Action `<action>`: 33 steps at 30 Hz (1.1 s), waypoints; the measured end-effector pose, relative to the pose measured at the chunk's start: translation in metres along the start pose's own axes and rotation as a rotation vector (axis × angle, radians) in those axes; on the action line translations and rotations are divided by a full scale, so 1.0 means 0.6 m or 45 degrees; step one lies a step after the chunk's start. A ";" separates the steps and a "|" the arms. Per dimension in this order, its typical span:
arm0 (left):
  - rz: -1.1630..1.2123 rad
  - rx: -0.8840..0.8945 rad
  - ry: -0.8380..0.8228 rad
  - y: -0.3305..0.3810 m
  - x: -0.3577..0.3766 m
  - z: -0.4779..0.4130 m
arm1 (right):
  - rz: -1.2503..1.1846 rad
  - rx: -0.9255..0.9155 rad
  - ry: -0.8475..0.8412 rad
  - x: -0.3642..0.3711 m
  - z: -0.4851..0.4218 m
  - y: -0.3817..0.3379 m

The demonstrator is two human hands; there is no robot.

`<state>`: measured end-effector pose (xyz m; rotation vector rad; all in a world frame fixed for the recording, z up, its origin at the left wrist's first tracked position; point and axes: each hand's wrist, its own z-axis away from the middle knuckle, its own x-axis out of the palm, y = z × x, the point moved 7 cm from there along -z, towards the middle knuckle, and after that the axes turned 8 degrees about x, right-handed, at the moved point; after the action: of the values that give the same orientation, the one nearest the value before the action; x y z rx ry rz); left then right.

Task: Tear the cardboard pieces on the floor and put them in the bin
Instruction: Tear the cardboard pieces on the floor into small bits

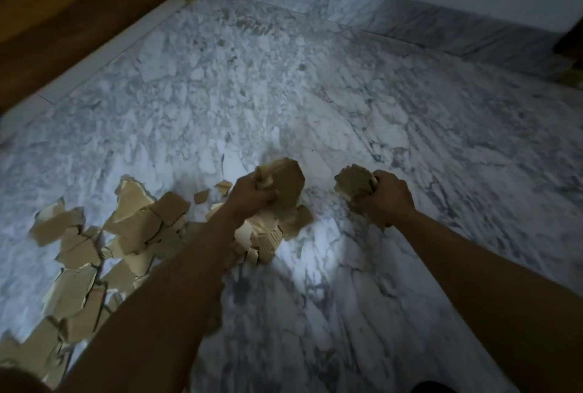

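My left hand (250, 195) grips a brown cardboard piece (285, 181) above the marble floor, fingers curled round its left edge. My right hand (383, 198) holds a smaller wad of torn cardboard (353, 182), a short gap to the right of the left one. Below my left hand lies a heap of torn cardboard scraps (265, 239). Several more torn pieces (85, 244) are strewn over the floor at the lower left. No bin is in view.
A wooden door or panel (63, 14) fills the upper left, with a pale threshold strip beneath it. A white wall with a marble skirting (410, 17) runs along the back. Grey-veined marble floor (315, 92) spreads ahead. A dark object (571, 42) stands at the right edge.
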<state>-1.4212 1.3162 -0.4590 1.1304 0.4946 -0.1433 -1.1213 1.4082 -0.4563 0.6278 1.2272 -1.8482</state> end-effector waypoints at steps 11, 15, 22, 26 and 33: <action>-0.288 -0.103 -0.252 0.007 -0.116 -0.002 | 0.747 -0.529 -0.670 0.189 0.053 -0.147; -0.500 -0.153 -0.501 -0.037 -0.105 0.010 | 0.984 -0.764 -0.513 0.243 0.044 -0.156; -0.495 -0.092 -0.431 -0.087 -0.084 -0.003 | 0.549 -0.489 -0.594 0.236 0.046 -0.116; -0.317 -0.066 -0.317 -0.028 -0.080 0.018 | 0.248 -0.261 -0.782 0.194 0.053 -0.105; -0.092 0.038 -0.319 0.119 -0.017 0.017 | -0.504 0.070 -0.777 -0.005 0.054 -0.086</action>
<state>-1.4019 1.3366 -0.3917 1.1061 0.3110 -0.3514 -1.1621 1.3897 -0.4146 -0.1771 0.9259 -2.1757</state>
